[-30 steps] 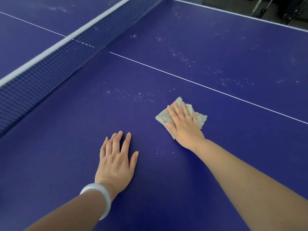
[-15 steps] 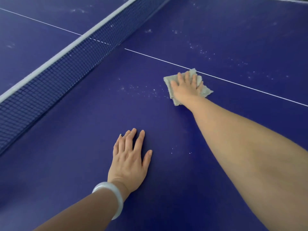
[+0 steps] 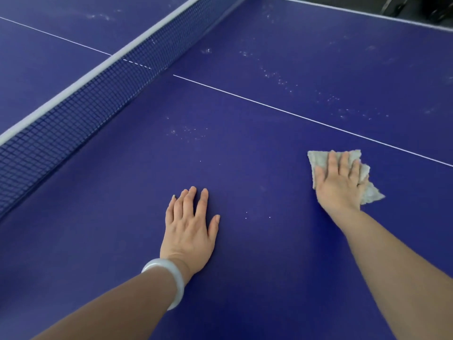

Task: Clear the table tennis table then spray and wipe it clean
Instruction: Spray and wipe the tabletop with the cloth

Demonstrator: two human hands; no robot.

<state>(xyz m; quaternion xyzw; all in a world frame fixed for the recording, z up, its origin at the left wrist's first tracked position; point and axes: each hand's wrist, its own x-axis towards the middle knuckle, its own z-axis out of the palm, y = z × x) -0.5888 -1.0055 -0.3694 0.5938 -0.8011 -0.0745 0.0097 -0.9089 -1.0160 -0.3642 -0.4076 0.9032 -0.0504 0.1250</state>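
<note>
While your left hand is lying flat on the table, fingers slightly spread, your right hand is pressing the cloth down, straight fingers slightly apart, probably mid-wipe, near the white line.

The blue table carries scattered white specks. A crumpled grey cloth lies flat on it, near the white centre line.

Both forearms are seen bare, with no sleeve reaching into the frame. A smooth, rounded bangle of pale, milky white is worn on the wrist of the left hand, fitting closely. Nothing is worn on the right hand or its wrist, and short, unpainted nails are seen on the fingers.
</note>
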